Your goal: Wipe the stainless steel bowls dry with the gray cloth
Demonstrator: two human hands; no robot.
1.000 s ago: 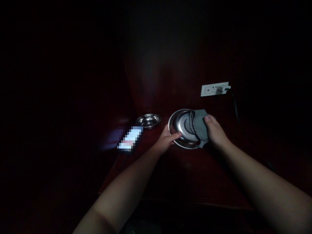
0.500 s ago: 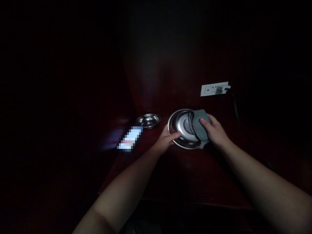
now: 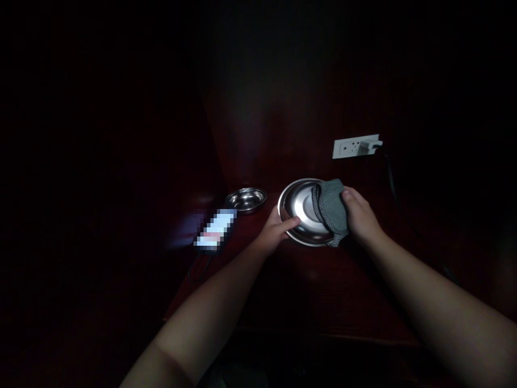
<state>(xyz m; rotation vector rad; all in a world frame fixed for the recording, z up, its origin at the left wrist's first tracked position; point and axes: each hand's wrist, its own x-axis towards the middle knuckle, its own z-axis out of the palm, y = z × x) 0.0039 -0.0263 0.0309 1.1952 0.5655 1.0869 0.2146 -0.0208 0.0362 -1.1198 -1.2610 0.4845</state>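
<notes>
A shiny steel bowl (image 3: 297, 202) is held up over the dark red table, tilted with its inside towards me. My left hand (image 3: 275, 231) grips its left rim, thumb over the inner wall and fingers underneath. Draped over the bowl's right side is a grey-green cloth (image 3: 333, 205) with a dark patterned edge. My right hand (image 3: 361, 215) is closed on the cloth and the right rim beneath it, thumb near the cloth's outer edge. The fingers behind the bowl are hidden.
A second steel bowl (image 3: 247, 200) stands on the table (image 3: 299, 291) to the left. In front of it lies a lit phone (image 3: 216, 230), its screen blurred, with a cable. A wall socket (image 3: 347, 147) holds a white plug (image 3: 369, 144) with a dark cord. The surroundings are very dark.
My right thumb has slid back to the right, from the middle of the cloth to its outer edge. The left hand and the bowl have hardly moved.
</notes>
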